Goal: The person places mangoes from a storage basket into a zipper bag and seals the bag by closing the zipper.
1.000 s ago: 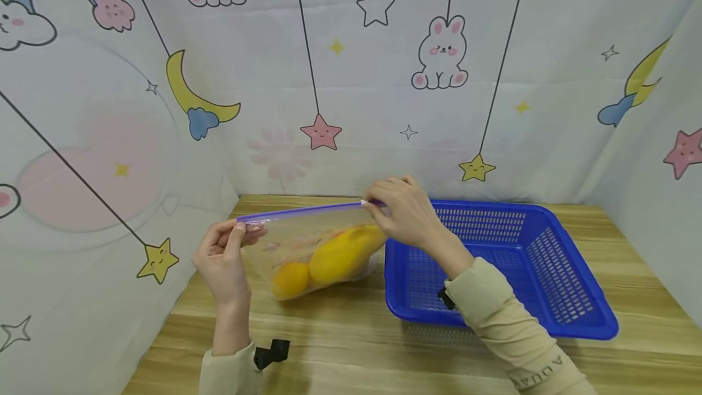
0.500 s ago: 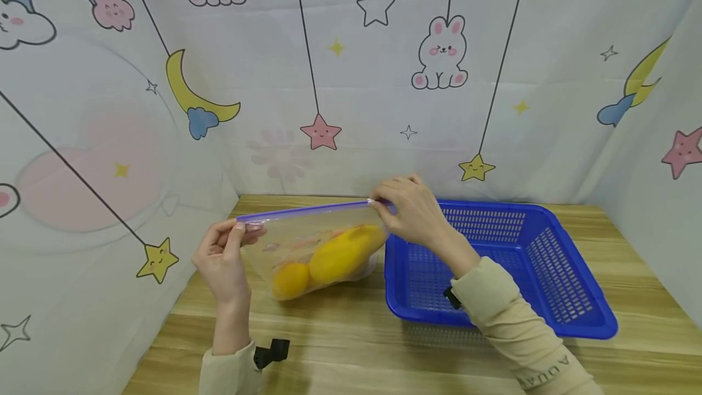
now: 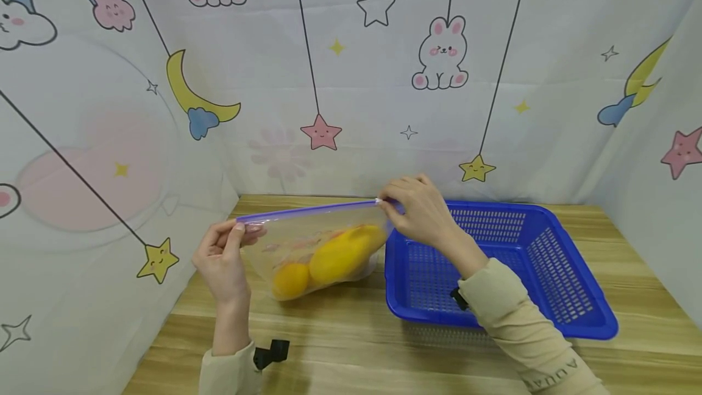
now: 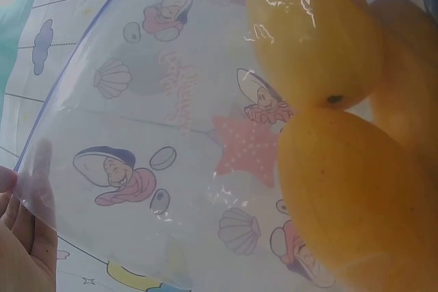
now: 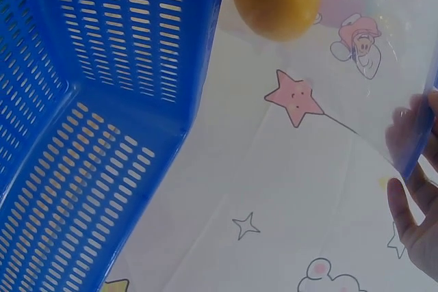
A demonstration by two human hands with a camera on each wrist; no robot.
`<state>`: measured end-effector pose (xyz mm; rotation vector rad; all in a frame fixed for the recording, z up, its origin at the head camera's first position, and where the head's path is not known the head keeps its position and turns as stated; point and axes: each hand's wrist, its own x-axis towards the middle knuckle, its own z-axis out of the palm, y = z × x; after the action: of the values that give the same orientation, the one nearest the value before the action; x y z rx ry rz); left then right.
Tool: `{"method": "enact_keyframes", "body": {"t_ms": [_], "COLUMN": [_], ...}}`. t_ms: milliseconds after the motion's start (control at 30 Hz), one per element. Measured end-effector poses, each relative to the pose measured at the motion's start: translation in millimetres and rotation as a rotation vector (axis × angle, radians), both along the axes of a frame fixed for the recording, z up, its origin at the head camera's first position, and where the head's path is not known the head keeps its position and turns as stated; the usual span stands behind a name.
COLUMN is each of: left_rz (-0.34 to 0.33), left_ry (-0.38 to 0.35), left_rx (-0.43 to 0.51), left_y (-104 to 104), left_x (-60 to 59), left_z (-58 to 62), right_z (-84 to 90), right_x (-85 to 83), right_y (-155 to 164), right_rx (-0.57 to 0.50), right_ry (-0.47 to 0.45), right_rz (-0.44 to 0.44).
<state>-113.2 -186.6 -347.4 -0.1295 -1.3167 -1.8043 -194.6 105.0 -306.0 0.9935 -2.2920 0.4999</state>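
A clear zip bag (image 3: 298,239) printed with shells and pink starfish is stretched between both hands. Its purple zip strip (image 3: 318,209) forms the top edge, slightly higher at the right. Yellow mangoes (image 4: 349,189) lie inside toward the bottom, a rounder orange-yellow one (image 3: 291,280) at the left. My left hand (image 3: 223,261) pinches the bag's upper left corner between thumb and fingers. Thumb and forefinger of my right hand (image 3: 419,209) pinch the small white slider (image 3: 378,201) near the strip's right end. Whether the bag's bottom touches the table cannot be told.
A blue perforated plastic basket (image 3: 589,273) stands right of the bag, under the right forearm. Both are on a wood-grain table (image 3: 340,346). A white cartoon-print cloth (image 3: 362,90) encloses the back and sides.
My right hand has moved right along the zip strip with the slider, from above the mango toward the bag's right corner. The left hand has stayed in place.
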Motion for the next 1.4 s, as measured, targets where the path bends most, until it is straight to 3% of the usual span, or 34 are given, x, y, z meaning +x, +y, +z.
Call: {"method": "enact_keyframes", "body": {"t_ms": [367,733,1000,1400], "left_rz": [-0.005,0.035,-0.010,-0.011], "left_ry": [0.018,-0.025,0.026,0.004], "left_rx": [0.012,-0.014,0.023,0.021], "left_y": [-0.6,-0.5,-0.6,1.2], "left_x": [-0.1,-0.1,-1.7,-2.0], "left_z": [-1.6,-0.7,-1.6,-2.0], "right_z": [-2.3,-2.7,-3.6,-3.7], "right_x": [-1.3,-1.3,-1.5,-1.0], "right_y": [8.5,16.6,21.9,29.9], "right_rx": [-0.014,-0.009,-0.005,-0.013], "right_ry": [0.005,-0.010,-0.012,-0.053], "right_rz": [-0.004,-0.023,-0.031,-0.033]}}
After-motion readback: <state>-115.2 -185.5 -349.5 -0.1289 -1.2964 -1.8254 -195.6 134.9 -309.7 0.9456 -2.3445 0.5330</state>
